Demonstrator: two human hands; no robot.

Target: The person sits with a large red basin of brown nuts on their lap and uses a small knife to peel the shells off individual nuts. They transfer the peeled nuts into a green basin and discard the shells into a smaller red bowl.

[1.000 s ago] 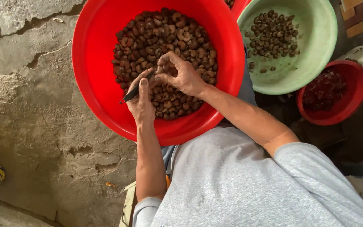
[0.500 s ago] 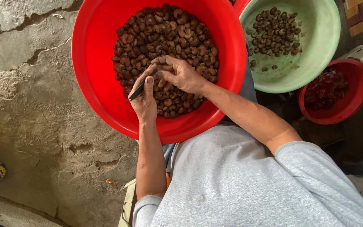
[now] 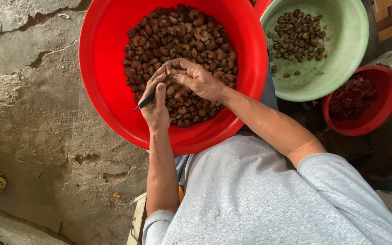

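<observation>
A big red basin (image 3: 105,90) holds a heap of brown nuts (image 3: 182,41). Both my hands are over the heap, touching each other. My left hand (image 3: 156,106) grips a small dark-handled tool (image 3: 144,101) whose end sticks out to the lower left. My right hand (image 3: 196,79) pinches a single nut (image 3: 170,71) between its fingertips, right against the fingers of the left hand. My grey shirt fills the bottom of the view.
A pale green basin (image 3: 341,68) with fewer nuts stands at the upper right. Below it is a smaller red bowl (image 3: 377,113) with dark red bits. Cracked concrete floor (image 3: 28,113) lies to the left. A wooden edge (image 3: 137,222) shows near my left elbow.
Both hands have stayed over the heap. The right hand's fingers closed in on one nut and brought it against the left hand, which still holds the tool.
</observation>
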